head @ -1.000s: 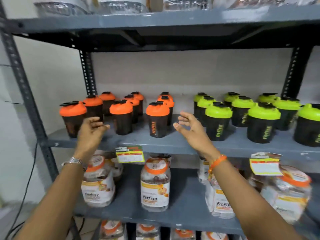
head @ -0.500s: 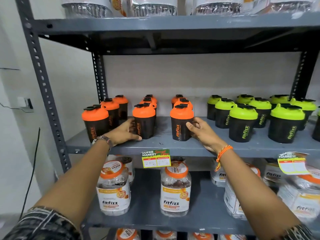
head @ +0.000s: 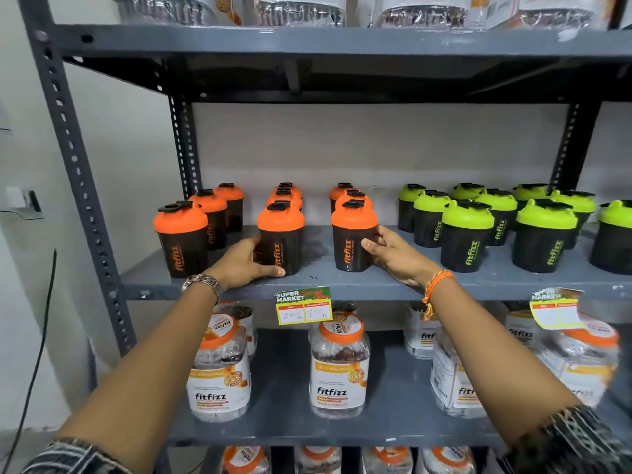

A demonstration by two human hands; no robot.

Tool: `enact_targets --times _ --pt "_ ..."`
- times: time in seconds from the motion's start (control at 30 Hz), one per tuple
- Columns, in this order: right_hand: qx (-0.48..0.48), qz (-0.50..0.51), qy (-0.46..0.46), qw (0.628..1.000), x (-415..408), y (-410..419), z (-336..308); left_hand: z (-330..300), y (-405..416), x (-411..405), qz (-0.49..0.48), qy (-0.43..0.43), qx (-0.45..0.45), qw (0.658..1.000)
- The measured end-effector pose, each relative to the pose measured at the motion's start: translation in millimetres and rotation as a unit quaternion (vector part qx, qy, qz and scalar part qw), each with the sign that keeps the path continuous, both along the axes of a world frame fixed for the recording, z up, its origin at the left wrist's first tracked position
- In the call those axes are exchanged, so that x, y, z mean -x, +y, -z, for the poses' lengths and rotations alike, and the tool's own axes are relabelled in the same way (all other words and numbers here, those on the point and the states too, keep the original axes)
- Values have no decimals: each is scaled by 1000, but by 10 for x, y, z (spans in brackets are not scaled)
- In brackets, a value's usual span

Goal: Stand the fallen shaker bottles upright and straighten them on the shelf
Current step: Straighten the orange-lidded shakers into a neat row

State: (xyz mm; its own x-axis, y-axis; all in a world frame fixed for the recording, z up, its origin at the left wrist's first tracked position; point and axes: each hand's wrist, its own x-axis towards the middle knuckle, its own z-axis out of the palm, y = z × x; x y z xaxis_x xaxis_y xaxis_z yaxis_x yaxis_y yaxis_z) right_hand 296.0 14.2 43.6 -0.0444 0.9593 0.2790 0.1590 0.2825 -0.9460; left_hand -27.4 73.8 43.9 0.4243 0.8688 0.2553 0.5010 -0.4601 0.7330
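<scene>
Far left on the grey shelf (head: 393,285): orange-lidded shaker (head: 180,241) upright, two more in file behind. Next along, left hand (head: 247,263) cupped against the near side of the middle front orange shaker (head: 281,238), thumb flat on the shelf, grip half-closed around its base. Then right hand (head: 393,253) wrapped on the right side of the third front orange shaker (head: 354,236), grip closed on it. Both bottles upright at the shelf's front edge. Further right, green-lidded shakers (head: 466,236) standing in rows. Price tag (head: 303,305) hanging below, between the hands.
</scene>
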Motion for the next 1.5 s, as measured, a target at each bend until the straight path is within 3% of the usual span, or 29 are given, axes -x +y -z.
enact_targets --times 0.23,0.63,1.17,1.5 --pt "16 -69 23 997 -132 -57 -11 92 -30 -15 -43 12 -34 998" --pt "22 -99 62 993 -171 -96 14 114 -38 -24 -66 33 -56 996" --pt "20 -38 0 999 -142 -93 34 116 -49 12 -48 25 -45 998" --pt "19 -46 28 998 -94 -181 -17 159 24 57 -30 6 -30 999"
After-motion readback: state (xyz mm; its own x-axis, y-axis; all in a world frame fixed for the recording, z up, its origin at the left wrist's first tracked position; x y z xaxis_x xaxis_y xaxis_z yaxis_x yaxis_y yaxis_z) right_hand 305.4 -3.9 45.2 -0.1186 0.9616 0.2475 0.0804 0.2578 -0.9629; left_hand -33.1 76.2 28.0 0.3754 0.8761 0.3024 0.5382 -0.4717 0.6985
